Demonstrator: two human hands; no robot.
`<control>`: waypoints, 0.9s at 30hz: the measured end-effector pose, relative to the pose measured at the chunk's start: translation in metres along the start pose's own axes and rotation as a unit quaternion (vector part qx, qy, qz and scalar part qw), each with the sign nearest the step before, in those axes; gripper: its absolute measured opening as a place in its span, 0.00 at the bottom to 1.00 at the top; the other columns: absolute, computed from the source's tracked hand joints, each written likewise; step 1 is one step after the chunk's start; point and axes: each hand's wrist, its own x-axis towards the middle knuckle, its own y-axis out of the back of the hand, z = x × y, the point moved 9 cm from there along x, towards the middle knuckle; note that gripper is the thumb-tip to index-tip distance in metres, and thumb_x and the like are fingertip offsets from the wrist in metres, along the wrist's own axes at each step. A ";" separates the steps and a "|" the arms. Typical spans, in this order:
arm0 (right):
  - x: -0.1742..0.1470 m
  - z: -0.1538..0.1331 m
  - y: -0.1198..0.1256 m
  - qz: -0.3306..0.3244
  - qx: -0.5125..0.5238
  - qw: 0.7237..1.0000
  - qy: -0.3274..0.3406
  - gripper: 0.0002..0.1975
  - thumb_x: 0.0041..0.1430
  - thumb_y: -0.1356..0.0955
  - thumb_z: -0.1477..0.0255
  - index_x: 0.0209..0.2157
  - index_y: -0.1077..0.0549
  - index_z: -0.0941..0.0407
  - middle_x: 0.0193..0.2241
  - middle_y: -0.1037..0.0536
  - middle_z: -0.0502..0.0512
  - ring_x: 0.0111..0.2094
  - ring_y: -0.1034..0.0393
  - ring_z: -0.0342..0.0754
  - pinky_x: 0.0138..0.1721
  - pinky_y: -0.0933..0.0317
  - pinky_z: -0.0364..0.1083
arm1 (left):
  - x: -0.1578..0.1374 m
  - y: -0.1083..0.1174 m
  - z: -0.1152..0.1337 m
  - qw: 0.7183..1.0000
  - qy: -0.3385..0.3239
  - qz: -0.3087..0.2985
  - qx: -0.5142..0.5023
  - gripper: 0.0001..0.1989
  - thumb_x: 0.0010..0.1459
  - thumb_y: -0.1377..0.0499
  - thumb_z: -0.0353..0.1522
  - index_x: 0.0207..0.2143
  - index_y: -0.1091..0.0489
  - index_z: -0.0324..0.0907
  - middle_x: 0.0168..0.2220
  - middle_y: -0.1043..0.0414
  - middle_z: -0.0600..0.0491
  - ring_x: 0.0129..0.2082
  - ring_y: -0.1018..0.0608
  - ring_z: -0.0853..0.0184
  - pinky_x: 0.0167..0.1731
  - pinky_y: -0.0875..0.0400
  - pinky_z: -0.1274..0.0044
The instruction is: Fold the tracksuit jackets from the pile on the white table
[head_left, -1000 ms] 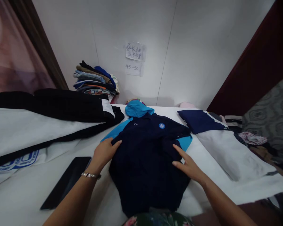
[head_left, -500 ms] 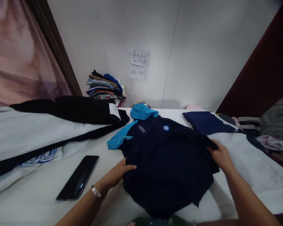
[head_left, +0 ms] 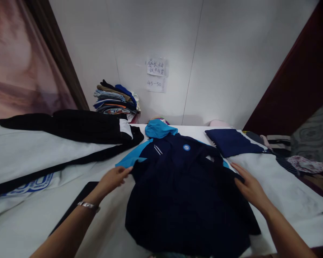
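Observation:
A navy hooded jacket [head_left: 188, 200] with a light blue hood [head_left: 159, 128] lies spread on the white table, its hem towards me. A round badge [head_left: 186, 147] sits on its chest. At the jacket's left side, by the light blue sleeve [head_left: 133, 154], my left hand [head_left: 114, 179] pinches the navy edge between thumb and fingers. My right hand [head_left: 249, 184] is at the jacket's right edge, fingers stretched and parted, touching the dark cloth without a closed grip.
A dark phone [head_left: 72, 206] lies partly behind my left forearm. Black-and-white clothing [head_left: 70, 129] covers the table's left. A folded navy garment [head_left: 235, 141] rests at the back right, and a clothes stack [head_left: 115, 98] stands by the wall. White cloth [head_left: 280, 182] is at right.
The jacket's lower part has been spread flatter and wider towards me. My left hand has moved left and away to the sleeve side; the right hand has loosened its grip on the edge.

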 end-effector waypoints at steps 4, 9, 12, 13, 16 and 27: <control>0.061 -0.039 -0.032 -0.016 0.005 0.998 0.066 0.24 0.58 0.38 0.67 0.55 0.30 0.52 0.60 0.33 0.55 0.61 0.40 0.52 0.64 0.49 0.55 | 0.024 0.042 0.016 0.971 -0.015 0.189 0.148 0.35 0.55 0.54 0.57 0.48 0.31 0.39 0.49 0.26 0.37 0.47 0.24 0.46 0.39 0.31 0.63; 0.152 -0.037 -0.094 -0.076 -0.104 0.992 0.004 0.25 0.59 0.36 0.66 0.58 0.32 0.55 0.61 0.35 0.61 0.64 0.45 0.56 0.63 0.51 0.57 | 0.066 0.007 0.021 0.981 0.013 0.100 0.168 0.43 0.51 0.53 0.60 0.55 0.35 0.36 0.49 0.27 0.33 0.47 0.24 0.43 0.41 0.31 0.62; 0.182 -0.019 -0.124 -0.126 -0.180 0.973 -0.068 0.29 0.60 0.35 0.60 0.61 0.36 0.56 0.60 0.34 0.65 0.62 0.43 0.61 0.59 0.48 0.63 | 0.080 -0.011 0.026 0.973 0.010 0.092 0.211 0.36 0.50 0.48 0.57 0.50 0.32 0.39 0.48 0.25 0.34 0.46 0.23 0.45 0.39 0.31 0.64; 0.187 -0.012 -0.133 -0.146 -0.195 0.966 -0.088 0.30 0.59 0.34 0.59 0.61 0.36 0.56 0.58 0.32 0.66 0.60 0.39 0.62 0.57 0.46 0.63 | 0.084 -0.017 0.030 0.969 -0.003 0.091 0.228 0.32 0.51 0.46 0.54 0.48 0.30 0.40 0.47 0.25 0.36 0.45 0.22 0.47 0.38 0.30 0.66; 0.191 0.005 -0.152 -0.196 -0.212 0.950 -0.120 0.26 0.54 0.30 0.61 0.53 0.28 0.56 0.48 0.23 0.65 0.51 0.29 0.61 0.49 0.38 0.56 | 0.098 -0.024 0.050 0.961 -0.054 0.077 0.261 0.15 0.52 0.44 0.43 0.37 0.25 0.44 0.41 0.21 0.42 0.41 0.20 0.51 0.35 0.30 0.70; 0.203 0.010 -0.108 -0.060 -0.187 0.967 -0.161 0.19 0.64 0.40 0.61 0.47 0.24 0.53 0.44 0.21 0.61 0.46 0.27 0.57 0.42 0.36 0.48 | 0.188 0.090 0.175 0.949 -0.154 0.184 0.206 0.23 0.66 0.64 0.28 0.54 0.46 0.16 0.58 0.44 0.24 0.62 0.44 0.35 0.54 0.51 0.52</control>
